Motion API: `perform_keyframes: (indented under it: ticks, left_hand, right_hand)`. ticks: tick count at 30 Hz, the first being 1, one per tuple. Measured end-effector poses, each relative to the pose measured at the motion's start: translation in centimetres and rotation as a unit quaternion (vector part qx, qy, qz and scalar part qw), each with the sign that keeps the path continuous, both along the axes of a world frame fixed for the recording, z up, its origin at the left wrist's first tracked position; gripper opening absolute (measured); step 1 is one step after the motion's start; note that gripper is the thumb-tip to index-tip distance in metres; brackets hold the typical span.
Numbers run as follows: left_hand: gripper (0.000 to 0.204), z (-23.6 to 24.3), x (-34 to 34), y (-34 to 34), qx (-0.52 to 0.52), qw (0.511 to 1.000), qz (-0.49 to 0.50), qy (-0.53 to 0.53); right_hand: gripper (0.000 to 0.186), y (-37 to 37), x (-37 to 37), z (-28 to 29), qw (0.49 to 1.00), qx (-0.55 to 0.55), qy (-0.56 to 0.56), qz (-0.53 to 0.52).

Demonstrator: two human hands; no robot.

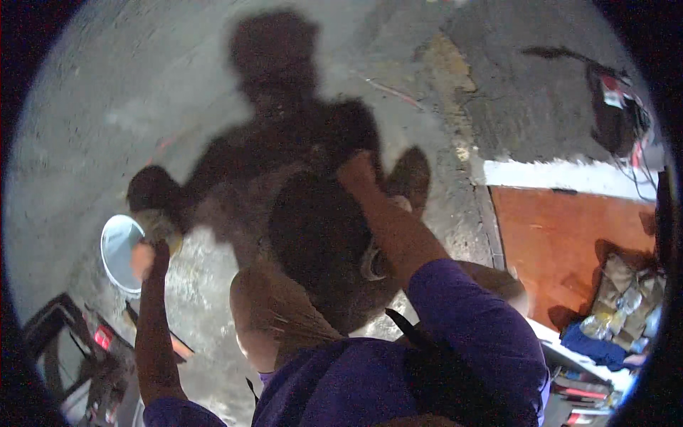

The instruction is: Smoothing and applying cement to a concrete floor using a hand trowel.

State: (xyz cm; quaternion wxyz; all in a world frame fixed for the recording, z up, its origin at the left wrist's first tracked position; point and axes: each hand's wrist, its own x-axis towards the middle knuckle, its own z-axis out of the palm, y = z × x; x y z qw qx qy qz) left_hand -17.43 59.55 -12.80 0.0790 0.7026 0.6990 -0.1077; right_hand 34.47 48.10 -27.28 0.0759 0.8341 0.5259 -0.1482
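Taking the view as a clock, we begin at eight o'clock, where a dark framed object (64, 334) sits on the grey floor (85, 128), off to the side, which seems to leave the space before the knees for working. At nine o'clock stands the white bucket (114, 245), near enough, we judge, that the left arm reaches it without much leaning. The left hand (144, 260) is at the bucket's three o'clock side, fingers apparently curled at the rim, perhaps to steady it; blur prevents us from telling whether it truly grips. A thin strip with an orange end (181, 347) lies towards eight o'clock, close to the left forearm.

Just off centre, towards one o'clock, the right hand (358, 174) reaches low over the shadowed floor. It looks closed, but we cannot tell whether it holds anything. The squat probably brings both hands down to floor level.

At three o'clock we find an orange-brown board (541, 228); towards four o'clock, clear plastic bags (605, 324) lie just above a dark blue cloth (594, 349).
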Motion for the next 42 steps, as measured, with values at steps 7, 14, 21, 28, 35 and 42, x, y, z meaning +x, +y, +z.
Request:
perform_keyframes:
  ticks: [7, 14, 21, 28, 35, 42]
  left_hand:
    - [0.048, 0.7, 0.8, 0.4, -0.028, 0.997, 0.072, -0.021]
    - [0.047, -0.3, -0.1, 0.4, -0.028, 0.999, 0.032, -0.010]
    - [0.047, 1.1, 0.7, 0.2, -0.051, 0.997, 0.050, -0.010]
    - [0.053, -0.6, -0.9, 0.4, -0.057, 0.997, -0.019, 0.050]
    - [0.050, 0.9, 0.8, 0.5, -0.046, 0.997, 0.063, 0.013]
    - [0.045, 1.9, 1.7, 0.6, -0.071, 0.992, 0.099, 0.017]
  right_hand:
    - [0.029, -1.8, 4.7, 7.3, 0.999, -0.048, 0.023, 0.005]
    - [0.065, 4.6, 1.7, -0.2, 1.000, 0.021, 0.010, 0.006]
    - [0.039, -1.2, 0.5, 6.4, 0.995, -0.085, 0.043, 0.019]
    - [0.044, -4.2, 0.7, -0.6, 0.998, 0.045, 0.030, 0.021]
    - [0.040, 4.1, 5.6, 6.1, 0.906, -0.190, 0.377, -0.044]
    - [0.043, 11.9, 0.4, 5.8, 0.971, 0.078, 0.043, 0.220]
